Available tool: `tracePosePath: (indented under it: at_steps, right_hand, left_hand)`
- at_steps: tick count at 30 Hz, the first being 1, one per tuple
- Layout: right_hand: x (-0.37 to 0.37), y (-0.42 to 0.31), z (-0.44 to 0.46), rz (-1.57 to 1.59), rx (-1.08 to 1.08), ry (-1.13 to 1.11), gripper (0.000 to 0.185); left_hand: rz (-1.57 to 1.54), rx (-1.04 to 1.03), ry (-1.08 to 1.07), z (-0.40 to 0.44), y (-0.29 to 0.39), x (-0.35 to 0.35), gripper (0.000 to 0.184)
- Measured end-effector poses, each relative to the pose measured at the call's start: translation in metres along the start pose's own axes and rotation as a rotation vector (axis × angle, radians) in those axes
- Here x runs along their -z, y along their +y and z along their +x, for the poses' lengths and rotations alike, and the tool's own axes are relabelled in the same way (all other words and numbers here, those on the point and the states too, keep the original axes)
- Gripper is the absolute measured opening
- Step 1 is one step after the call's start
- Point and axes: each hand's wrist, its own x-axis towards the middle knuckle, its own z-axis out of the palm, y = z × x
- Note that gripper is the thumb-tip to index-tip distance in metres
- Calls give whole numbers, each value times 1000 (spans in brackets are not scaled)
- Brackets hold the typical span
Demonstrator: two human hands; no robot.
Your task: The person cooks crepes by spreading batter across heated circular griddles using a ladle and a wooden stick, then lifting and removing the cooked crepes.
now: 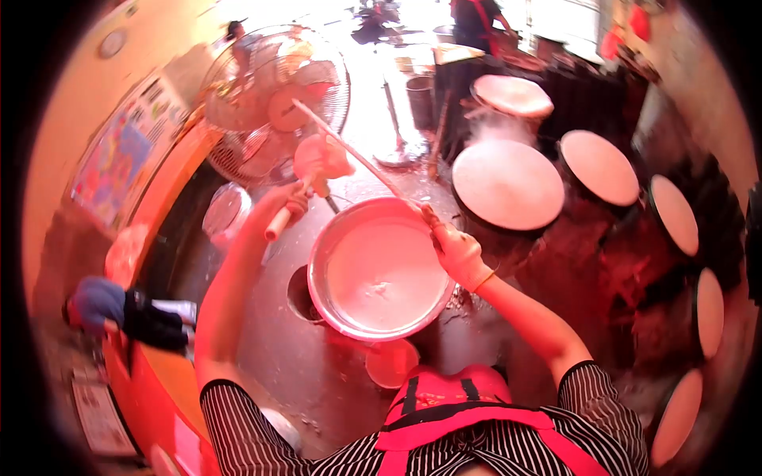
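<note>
My right hand (460, 255) is closed around a long thin stick (357, 155) that slants up to the left above the floor, beyond the basin. My left hand (295, 203) grips a short pale rod-like handle (278, 224); a blurred pinkish lump (324, 161) is just past its upper end, and I cannot tell whether they are joined. Between and below my hands stands a wide metal basin (316, 295) of pale, batter-like liquid (385, 274). The right hand is beside the basin's upper right rim.
Several round griddles with pale tops, including a steaming one (508, 184), curve along the right. A large fan (274, 103) stands at upper left. A small red tub (392, 363) sits below the basin. Other people are at the left (99, 305) and the back (476, 24).
</note>
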Motion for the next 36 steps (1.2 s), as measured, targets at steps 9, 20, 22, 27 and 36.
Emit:
tracePosePath:
  at_steps: [9,20,22,27,36]
  right_hand:
    - [94,-20,-231,0,-439,287,55]
    - [243,-211,-537,-198,-1213,1015,31]
    - [286,-249,-548,-340,-1238,1028,32]
    - [355,-291,-593,-908,-1352,919,43]
    - [283,-286,-682,141,-1399,2032,45]
  left_hand:
    - [262,648,-185,22,-88,-121,30]
    - [1122,1177,-762,-95,-466,-435,22]
    - [1420,857,-1040,-152,-546,-469,23]
    - [1542,-481,-2083,-200,-724,-482,31]
    - [1734,-442,-2101,-233,-878,-404,33]
